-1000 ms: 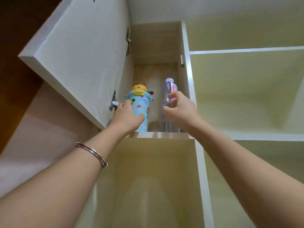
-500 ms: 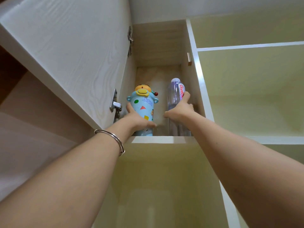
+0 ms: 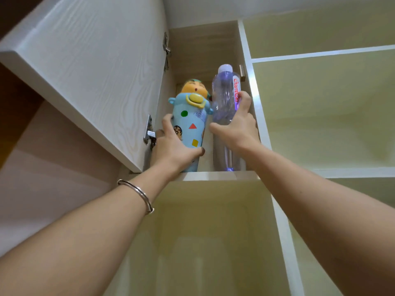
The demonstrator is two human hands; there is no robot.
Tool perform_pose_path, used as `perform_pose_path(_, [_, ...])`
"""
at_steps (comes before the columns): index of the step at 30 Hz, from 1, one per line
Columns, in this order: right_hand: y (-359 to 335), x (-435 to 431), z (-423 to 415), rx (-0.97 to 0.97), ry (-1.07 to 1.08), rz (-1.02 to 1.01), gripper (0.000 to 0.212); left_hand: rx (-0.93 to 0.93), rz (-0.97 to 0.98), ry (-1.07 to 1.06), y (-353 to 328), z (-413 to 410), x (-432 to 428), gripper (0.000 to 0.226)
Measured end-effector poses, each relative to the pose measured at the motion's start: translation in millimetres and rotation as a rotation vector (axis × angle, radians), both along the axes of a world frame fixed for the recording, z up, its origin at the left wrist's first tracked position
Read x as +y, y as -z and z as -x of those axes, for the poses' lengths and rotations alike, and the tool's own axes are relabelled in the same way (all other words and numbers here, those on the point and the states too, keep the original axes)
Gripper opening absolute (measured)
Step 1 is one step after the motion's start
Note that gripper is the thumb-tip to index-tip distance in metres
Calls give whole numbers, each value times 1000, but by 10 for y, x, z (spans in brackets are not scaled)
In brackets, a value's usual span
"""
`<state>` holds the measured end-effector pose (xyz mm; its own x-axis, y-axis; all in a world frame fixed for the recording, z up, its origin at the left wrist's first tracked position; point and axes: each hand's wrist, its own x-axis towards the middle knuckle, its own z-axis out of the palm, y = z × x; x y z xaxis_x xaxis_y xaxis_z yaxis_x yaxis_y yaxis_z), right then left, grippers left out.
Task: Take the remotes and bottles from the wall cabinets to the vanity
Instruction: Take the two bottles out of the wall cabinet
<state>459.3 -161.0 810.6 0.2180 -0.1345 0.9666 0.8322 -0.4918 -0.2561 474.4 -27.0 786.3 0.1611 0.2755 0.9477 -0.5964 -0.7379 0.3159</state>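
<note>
Inside the open upper wall cabinet stand two bottles side by side. On the left is a light blue cartoon bottle [image 3: 191, 122] with a yellow figure lid and coloured shapes; it leans toward me. My left hand [image 3: 174, 149] is wrapped around its lower body. To its right is a clear plastic water bottle [image 3: 224, 97] with a white cap and a red-lettered label. My right hand [image 3: 236, 129] grips it around the middle, thumb on the left, fingers on the right. Both bottle bases are at the front edge of the cabinet shelf [image 3: 213, 175]. No remotes are visible.
The white cabinet door [image 3: 89, 67] is swung open to the left, its hinges close to my left hand. A white divider [image 3: 254, 99] stands right of the clear bottle. Pale yellow closed cabinet panels [image 3: 320, 107] lie to the right and below.
Both hands reached in and closed around the bottles. The blue bottle has tilted forward, and both bottles now sit nearer the shelf's front edge.
</note>
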Motion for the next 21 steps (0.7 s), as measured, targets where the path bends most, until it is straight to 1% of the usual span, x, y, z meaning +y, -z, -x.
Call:
perform_pose_path(4, [34, -131, 203, -61, -102, -59, 79, -212, 4, 157, 45, 142, -33, 104])
perform_pose_path(5, [54, -163, 255, -76, -114, -61, 79, -239, 10, 202, 63, 213, -52, 104])
perform_pose_path(8, [157, -281, 443, -112, -168, -71, 84, -244, 9, 341, 182, 492, -146, 105])
perform_pose_path(10, [290, -414, 595, -103, -198, -77, 86, -210, 11, 508, 338, 669, -213, 98])
perform_pose_path(12, [498, -567, 772, -57, -179, -66, 89, -161, 30, 696, 569, 813, -301, 89])
perform_pose_path(13, [629, -655, 867, -30, -167, -58, 87, -129, 33, 795, 714, 860, -362, 88])
perform_pose_path(14, [780, -740, 964, 8, -144, -53, 80, -82, 33, 895, 874, 895, -433, 89])
perform_pose_path(16, [1124, -909, 1171, 108, -82, -47, 62, 61, 35, 1078, 1215, 942, -592, 86])
perform_pose_path(18, [1489, -1093, 1380, 242, 0, -57, 54, 235, 11, 1224, 1583, 972, -784, 83])
perform_pose_path(20, [1880, -1301, 1607, 345, 90, -68, 44, 379, -17, 1332, 1974, 1032, -1004, 84])
perform_pose_path(21, [2081, -1409, 1743, 380, 161, -83, 46, 441, -21, 1374, 2170, 1074, -1119, 84])
